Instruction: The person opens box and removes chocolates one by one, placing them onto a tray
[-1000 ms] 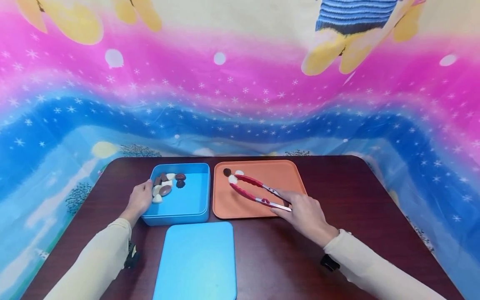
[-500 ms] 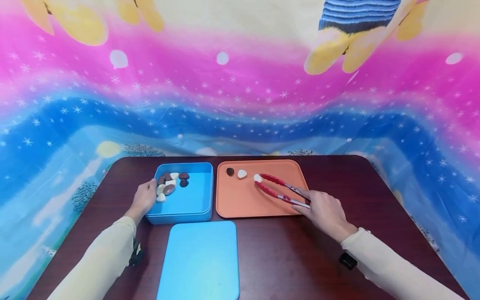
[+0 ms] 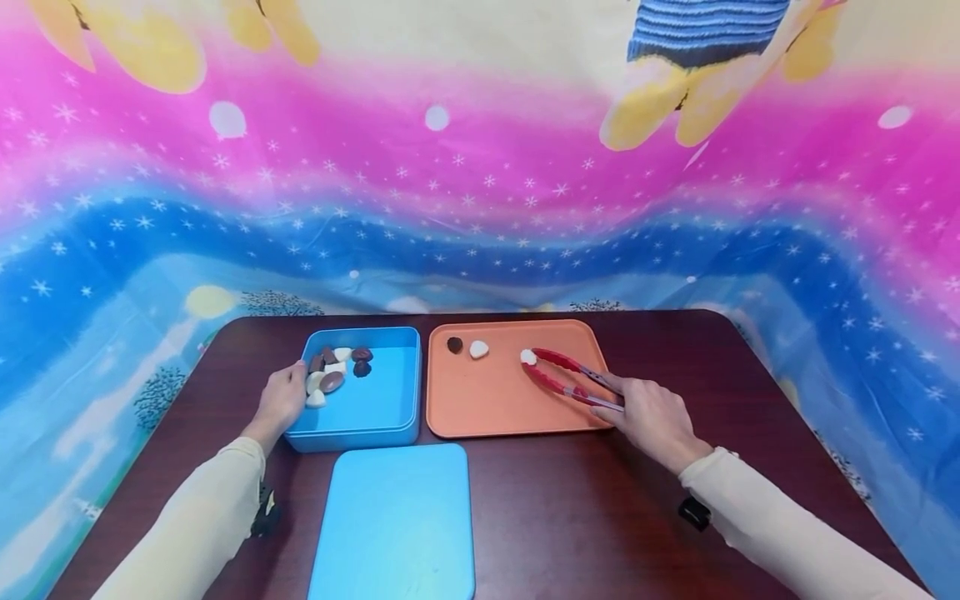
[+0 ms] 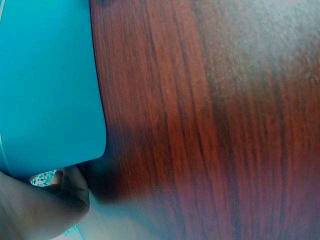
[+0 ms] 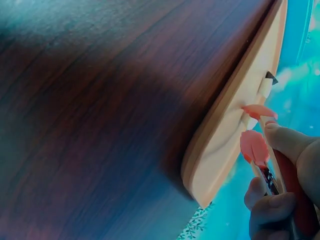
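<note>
My left hand (image 3: 283,398) grips the left wall of an open blue box (image 3: 390,417); in the left wrist view its curled fingers lie at the box's corner. Brown and white chocolate-like pieces (image 3: 332,381) are grouped in the box's left half. My right hand (image 3: 660,419) holds red-tipped metal tongs (image 3: 558,387), reaching over an orange tray (image 3: 480,408). A small white piece (image 3: 528,357) sits at the tongs' tips. To its left on the tray lie another white piece (image 3: 478,350) and a dark brown one (image 3: 454,344).
A flat blue lid (image 3: 393,521) lies on the dark wooden table (image 3: 570,517) in front of the box. Box and tray stand side by side with a narrow gap. A printed cloth (image 3: 480,192) hangs behind the table.
The tongs have moved right over the tray, taking a white piece from beside the other white and brown pieces. My left hand keeps its hold on the box.
</note>
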